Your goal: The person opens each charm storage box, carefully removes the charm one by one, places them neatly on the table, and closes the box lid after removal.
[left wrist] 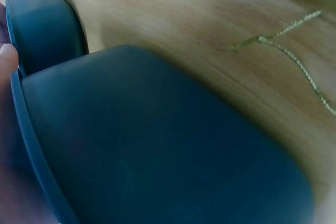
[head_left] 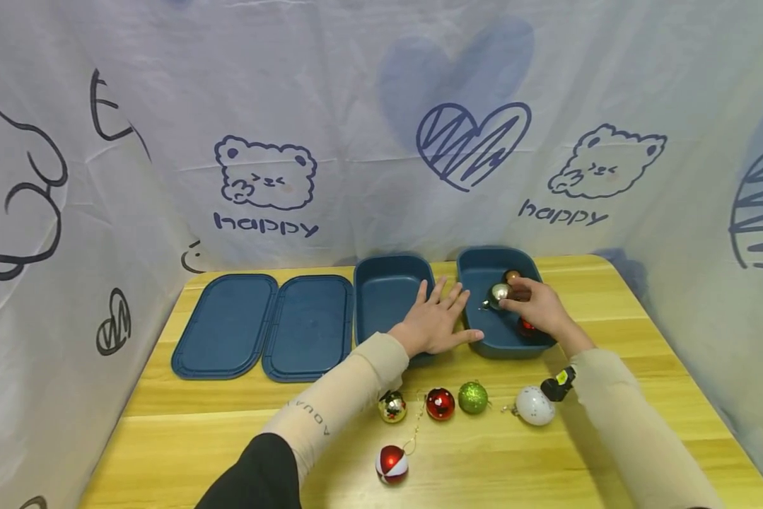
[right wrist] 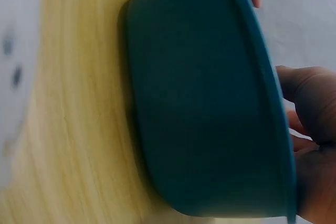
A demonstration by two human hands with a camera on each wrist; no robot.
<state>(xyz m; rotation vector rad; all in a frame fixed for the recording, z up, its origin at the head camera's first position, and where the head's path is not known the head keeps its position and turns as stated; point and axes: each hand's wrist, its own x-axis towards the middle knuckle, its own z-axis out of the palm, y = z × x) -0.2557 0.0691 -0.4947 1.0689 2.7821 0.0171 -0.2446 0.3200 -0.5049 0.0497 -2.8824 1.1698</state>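
In the head view my right hand [head_left: 539, 305] reaches into the right blue box [head_left: 505, 348] and holds a silver-green Christmas ball [head_left: 498, 294] between thumb and fingers. A brown ball [head_left: 512, 276] and a red ball [head_left: 526, 327] lie in the same box, both partly covered by the hand. My left hand [head_left: 437, 322] is spread flat with straight fingers over the adjoining edges of the two boxes. Beneath it stands the left blue box [head_left: 387, 300]. Both wrist views mostly show box outer walls; the held ball is hidden there.
Two flat blue lids [head_left: 228, 326] lie at the left. In front of the boxes are a gold ball [head_left: 392, 407], a red ball [head_left: 440, 404], a green glitter ball [head_left: 473, 397], a white ball [head_left: 535, 406] and a red-and-white ball [head_left: 392, 464]. A printed cloth hangs behind.
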